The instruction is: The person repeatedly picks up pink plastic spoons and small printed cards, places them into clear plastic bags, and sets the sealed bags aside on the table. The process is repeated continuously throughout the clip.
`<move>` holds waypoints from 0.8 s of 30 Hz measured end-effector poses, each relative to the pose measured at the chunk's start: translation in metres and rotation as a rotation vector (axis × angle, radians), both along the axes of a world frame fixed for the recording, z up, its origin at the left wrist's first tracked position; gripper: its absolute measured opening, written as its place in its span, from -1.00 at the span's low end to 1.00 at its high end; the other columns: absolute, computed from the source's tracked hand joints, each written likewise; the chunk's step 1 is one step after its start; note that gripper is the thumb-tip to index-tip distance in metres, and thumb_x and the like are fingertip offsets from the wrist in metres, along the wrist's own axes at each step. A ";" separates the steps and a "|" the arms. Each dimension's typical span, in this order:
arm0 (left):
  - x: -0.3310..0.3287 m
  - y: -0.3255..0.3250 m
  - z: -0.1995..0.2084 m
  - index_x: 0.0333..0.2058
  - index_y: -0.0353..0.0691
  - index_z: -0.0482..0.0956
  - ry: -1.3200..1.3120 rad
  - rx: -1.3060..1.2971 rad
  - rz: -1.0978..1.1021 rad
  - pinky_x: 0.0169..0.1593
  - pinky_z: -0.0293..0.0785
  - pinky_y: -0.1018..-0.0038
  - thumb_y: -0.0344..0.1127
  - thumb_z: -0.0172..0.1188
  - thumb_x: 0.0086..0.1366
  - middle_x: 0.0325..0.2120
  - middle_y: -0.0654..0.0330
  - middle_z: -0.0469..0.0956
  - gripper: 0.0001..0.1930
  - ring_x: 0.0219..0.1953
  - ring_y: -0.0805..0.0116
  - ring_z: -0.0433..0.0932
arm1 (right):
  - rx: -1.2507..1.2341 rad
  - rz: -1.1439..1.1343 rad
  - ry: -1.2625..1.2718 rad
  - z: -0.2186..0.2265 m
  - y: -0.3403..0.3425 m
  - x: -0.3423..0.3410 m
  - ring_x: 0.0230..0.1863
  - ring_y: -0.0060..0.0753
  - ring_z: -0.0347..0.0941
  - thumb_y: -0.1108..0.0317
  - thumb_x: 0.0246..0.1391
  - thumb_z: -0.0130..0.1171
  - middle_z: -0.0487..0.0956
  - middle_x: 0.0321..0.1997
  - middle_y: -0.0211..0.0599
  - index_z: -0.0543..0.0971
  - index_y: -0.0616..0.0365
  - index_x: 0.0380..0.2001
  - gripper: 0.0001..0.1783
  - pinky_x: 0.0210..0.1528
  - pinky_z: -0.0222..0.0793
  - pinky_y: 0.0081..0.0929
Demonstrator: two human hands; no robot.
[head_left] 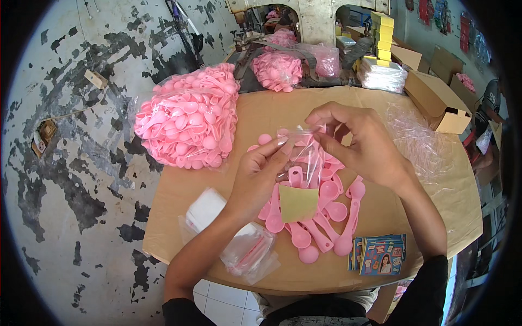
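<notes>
Left hand [260, 173] and right hand [363, 140] are near but apart over the bench [457, 209], inward of its near edge. Above the pink spoon pile [337, 211], I pinch the clear plastic bag [308, 163] by either side of its top. Uneven pull could, I judge, split the film; a slack pinch could drop it. Appearance: creased, glossy; plain olive-yellow card [299, 205] at lower end.
</notes>
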State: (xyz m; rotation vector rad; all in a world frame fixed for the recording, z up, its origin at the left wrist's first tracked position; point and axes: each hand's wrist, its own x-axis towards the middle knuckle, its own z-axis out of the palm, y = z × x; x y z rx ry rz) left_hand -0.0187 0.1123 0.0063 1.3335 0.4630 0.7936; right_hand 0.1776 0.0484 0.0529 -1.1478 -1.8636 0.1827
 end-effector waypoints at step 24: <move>-0.003 -0.029 0.009 -0.13 -0.34 0.51 0.462 0.598 -0.003 -0.54 0.21 0.59 -0.48 0.00 0.34 -0.67 0.25 0.35 -0.81 -0.62 0.67 0.26 | 0.182 -0.080 -0.663 -0.005 -0.014 -0.011 -0.33 -0.23 0.47 0.33 -0.18 0.24 0.52 -0.49 -0.26 0.51 0.19 -0.50 -0.82 -0.27 0.45 -0.34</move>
